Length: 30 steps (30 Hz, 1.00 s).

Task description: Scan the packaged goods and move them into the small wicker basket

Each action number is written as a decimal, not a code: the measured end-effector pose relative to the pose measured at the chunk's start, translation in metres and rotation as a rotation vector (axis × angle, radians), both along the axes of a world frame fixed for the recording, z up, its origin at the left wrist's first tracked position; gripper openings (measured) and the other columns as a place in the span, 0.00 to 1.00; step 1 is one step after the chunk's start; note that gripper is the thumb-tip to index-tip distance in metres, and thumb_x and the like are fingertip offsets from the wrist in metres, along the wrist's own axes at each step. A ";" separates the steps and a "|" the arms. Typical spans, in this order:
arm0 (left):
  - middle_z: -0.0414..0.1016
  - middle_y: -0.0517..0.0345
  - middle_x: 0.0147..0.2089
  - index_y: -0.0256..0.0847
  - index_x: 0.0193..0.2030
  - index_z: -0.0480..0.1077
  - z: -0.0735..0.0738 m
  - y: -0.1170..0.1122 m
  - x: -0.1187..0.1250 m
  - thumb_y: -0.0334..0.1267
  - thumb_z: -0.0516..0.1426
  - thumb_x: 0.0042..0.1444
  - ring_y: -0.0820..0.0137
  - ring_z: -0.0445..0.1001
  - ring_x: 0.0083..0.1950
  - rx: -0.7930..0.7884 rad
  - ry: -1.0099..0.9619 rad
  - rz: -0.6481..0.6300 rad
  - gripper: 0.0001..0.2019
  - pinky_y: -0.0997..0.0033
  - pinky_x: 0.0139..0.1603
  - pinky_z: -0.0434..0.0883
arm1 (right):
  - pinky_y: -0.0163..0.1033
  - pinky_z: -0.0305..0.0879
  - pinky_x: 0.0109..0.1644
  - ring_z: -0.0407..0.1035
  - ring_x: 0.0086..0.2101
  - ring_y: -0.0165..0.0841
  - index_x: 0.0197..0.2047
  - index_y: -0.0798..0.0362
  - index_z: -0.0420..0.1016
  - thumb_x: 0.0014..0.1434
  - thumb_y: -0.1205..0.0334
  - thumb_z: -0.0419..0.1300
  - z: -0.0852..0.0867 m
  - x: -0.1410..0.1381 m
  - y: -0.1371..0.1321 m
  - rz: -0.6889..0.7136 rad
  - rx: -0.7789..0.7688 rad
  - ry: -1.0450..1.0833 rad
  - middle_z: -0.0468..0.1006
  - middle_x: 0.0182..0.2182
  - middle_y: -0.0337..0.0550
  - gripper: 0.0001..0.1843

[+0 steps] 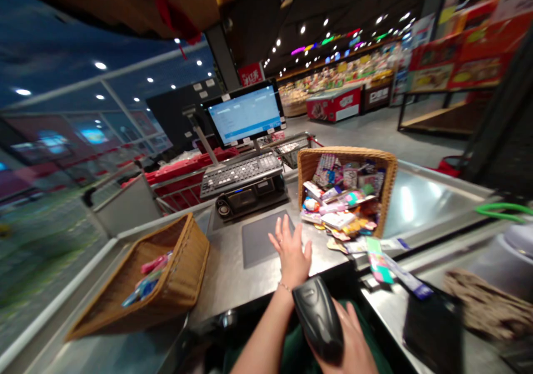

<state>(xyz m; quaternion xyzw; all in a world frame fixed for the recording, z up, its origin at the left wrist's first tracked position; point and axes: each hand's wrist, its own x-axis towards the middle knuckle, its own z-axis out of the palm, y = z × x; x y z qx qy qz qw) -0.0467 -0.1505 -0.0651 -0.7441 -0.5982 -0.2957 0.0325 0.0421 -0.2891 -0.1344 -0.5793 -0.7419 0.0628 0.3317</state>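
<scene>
My left hand point(292, 252) is stretched out over the steel checkout counter point(225, 274), fingers spread and holding nothing, close to the small packets point(339, 221) that spill from a tipped wicker basket point(308, 166). My right hand point(353, 343) is low at the bottom edge, wrapped round a black handheld barcode scanner point(318, 318). A dark flat scan plate point(260, 241) lies just left of the left hand.
A second wicker basket point(183, 274) with a few packets sits at the left. Behind the counter stand a keyboard point(241, 173), a card terminal point(245, 199) and a lit screen point(245, 114). Red shopping trolleys point(183, 188) are beyond. Loose packets point(381, 263) lie at the counter's edge.
</scene>
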 end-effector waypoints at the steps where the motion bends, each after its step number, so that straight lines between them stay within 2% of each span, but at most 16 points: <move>1: 0.52 0.42 0.71 0.44 0.54 0.69 0.000 0.000 0.001 0.35 0.56 0.55 0.51 0.44 0.73 -0.002 0.003 -0.007 0.18 0.29 0.64 0.47 | 0.65 0.64 0.57 0.70 0.53 0.49 0.56 0.59 0.70 0.57 0.56 0.56 -0.002 0.002 -0.001 -0.001 -0.016 0.005 0.74 0.54 0.57 0.26; 7: 0.53 0.43 0.70 0.45 0.54 0.70 -0.006 -0.003 0.014 0.35 0.56 0.55 0.50 0.46 0.72 0.009 0.024 -0.051 0.19 0.29 0.64 0.49 | 0.63 0.65 0.57 0.70 0.53 0.48 0.55 0.56 0.72 0.58 0.55 0.56 -0.008 0.010 -0.003 -0.038 -0.038 0.034 0.75 0.53 0.54 0.24; 17: 0.53 0.43 0.70 0.44 0.56 0.69 -0.015 -0.010 0.041 0.33 0.57 0.52 0.47 0.48 0.71 -0.015 0.045 -0.157 0.22 0.30 0.65 0.49 | 0.65 0.65 0.55 0.73 0.50 0.50 0.52 0.58 0.73 0.56 0.54 0.57 0.008 0.016 -0.009 -0.137 -0.031 0.168 0.77 0.51 0.56 0.23; 22: 0.54 0.43 0.70 0.44 0.54 0.70 -0.025 -0.012 0.061 0.31 0.59 0.49 0.45 0.49 0.70 -0.017 0.042 -0.219 0.23 0.30 0.65 0.48 | 0.64 0.64 0.57 0.72 0.51 0.50 0.54 0.57 0.72 0.57 0.54 0.57 -0.007 0.017 -0.009 -0.177 0.003 0.206 0.77 0.51 0.55 0.24; 26: 0.54 0.44 0.70 0.46 0.55 0.69 -0.034 -0.012 0.075 0.32 0.59 0.48 0.47 0.49 0.71 -0.025 0.057 -0.300 0.24 0.29 0.65 0.49 | 0.66 0.63 0.57 0.71 0.52 0.50 0.55 0.56 0.70 0.59 0.51 0.54 -0.024 0.018 -0.011 -0.224 0.024 0.244 0.77 0.51 0.54 0.25; 30: 0.53 0.46 0.71 0.48 0.54 0.70 -0.039 -0.009 0.084 0.31 0.60 0.47 0.50 0.47 0.71 -0.059 0.127 -0.387 0.25 0.30 0.64 0.51 | 0.65 0.64 0.57 0.72 0.51 0.48 0.54 0.54 0.70 0.60 0.50 0.53 -0.027 0.021 -0.013 -0.269 0.032 0.290 0.78 0.49 0.51 0.23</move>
